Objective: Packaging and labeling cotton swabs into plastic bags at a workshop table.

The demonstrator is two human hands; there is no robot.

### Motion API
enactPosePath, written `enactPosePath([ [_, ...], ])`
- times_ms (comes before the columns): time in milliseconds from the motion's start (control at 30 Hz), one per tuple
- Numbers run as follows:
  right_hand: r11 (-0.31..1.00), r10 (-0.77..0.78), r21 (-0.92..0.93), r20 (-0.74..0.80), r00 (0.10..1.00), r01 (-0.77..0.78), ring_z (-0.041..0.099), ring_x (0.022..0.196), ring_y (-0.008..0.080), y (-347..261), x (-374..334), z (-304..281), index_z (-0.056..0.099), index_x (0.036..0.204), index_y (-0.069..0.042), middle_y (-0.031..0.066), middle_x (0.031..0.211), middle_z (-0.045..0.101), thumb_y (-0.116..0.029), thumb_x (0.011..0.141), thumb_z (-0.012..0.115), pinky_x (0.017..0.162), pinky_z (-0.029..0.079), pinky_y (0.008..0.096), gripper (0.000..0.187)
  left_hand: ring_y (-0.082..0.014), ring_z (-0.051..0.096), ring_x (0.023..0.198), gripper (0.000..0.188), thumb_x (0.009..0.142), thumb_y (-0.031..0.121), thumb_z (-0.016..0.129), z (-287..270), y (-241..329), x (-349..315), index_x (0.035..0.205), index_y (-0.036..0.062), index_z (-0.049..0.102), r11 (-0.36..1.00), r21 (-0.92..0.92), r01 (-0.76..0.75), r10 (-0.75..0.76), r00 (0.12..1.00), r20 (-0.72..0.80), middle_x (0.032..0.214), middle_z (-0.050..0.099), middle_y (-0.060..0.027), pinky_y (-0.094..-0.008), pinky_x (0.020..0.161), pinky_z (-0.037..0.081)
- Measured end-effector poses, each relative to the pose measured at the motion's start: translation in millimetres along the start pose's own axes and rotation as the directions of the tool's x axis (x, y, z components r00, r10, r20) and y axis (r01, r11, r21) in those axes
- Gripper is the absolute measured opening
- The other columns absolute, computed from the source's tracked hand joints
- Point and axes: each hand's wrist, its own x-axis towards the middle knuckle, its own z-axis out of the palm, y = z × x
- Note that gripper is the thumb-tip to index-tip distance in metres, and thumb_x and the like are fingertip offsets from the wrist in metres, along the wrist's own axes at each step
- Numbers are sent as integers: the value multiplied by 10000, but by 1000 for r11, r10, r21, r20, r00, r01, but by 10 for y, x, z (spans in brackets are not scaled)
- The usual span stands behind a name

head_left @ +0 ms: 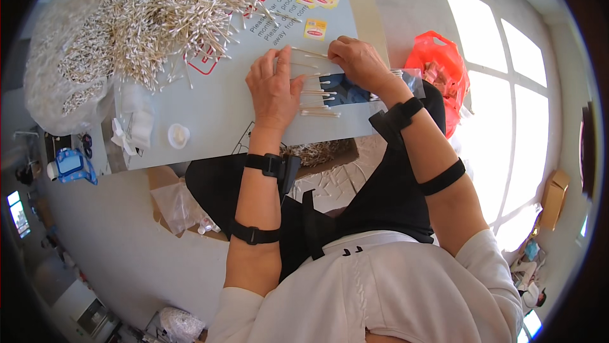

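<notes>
Several cotton swabs (320, 113) lie side by side in a loose row on the grey table between my hands. My left hand (273, 89) rests palm down at their left ends, its fingers stretched out and its thumb apart, beside the swab tips. Past the swabs' right ends, my right hand (358, 62) has its fingers pinched together at the end of a single cotton swab (309, 53); the fingertips are partly hidden. Under my right wrist lies a dark blue strip (346, 89) with a clear plastic bag (411, 79) at its right, holding swab tips.
A big heap of cotton swabs (171, 16) spills from a clear bag at the far left. Yellow-and-white cards (315, 29) lie at the back. A small white dish (179, 135) stands near the front edge. A red plastic bag (438, 64) hangs right; a swab-filled box (323, 154) sits below.
</notes>
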Motion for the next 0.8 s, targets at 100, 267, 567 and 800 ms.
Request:
enactPosePath([
  [100, 998, 37, 54, -15, 999, -36, 620, 834, 343, -31, -34, -16, 602, 858, -57, 116, 879, 628, -71, 854, 577, 728, 494, 410, 29, -305, 395, 1248, 542, 823, 202, 693, -22, -21, 78, 1338, 151, 531, 1000, 20, 23, -22, 999, -36, 1343, 472, -69, -479, 1023, 312],
  [267, 988, 93, 133, -126, 988, -76, 621, 838, 332, -111, -8, 40, 617, 854, -67, 111, 867, 625, -85, 853, 572, 732, 494, 410, 48, -296, 426, 1215, 433, 822, 189, 688, -16, -65, 86, 1241, 134, 597, 988, 113, -103, 102, 995, 14, 1252, 520, -65, -463, 1011, 324],
  [567, 999, 26, -13, -188, 982, -29, 592, 933, 311, -312, 98, 249, 628, 911, -66, 97, 958, 581, -112, 833, 631, 771, 496, 406, 90, -345, 394, 1243, 451, 890, 222, 618, 46, 124, -263, 1276, 22, 499, 987, -132, 86, -102, 988, -120, 1273, 485, -140, -506, 1013, 323],
  [800, 946, 246, 288, -344, 906, -148, 416, 1282, 393, -631, -484, 468, 497, 1288, -13, 188, 1418, 411, -167, 871, 629, 1060, 367, 441, 464, -398, 280, 1381, 555, 935, 266, 562, 64, 161, -230, 1393, 18, 373, 988, -154, 30, -48, 992, -117, 1454, 370, -192, -530, 1129, 219],
])
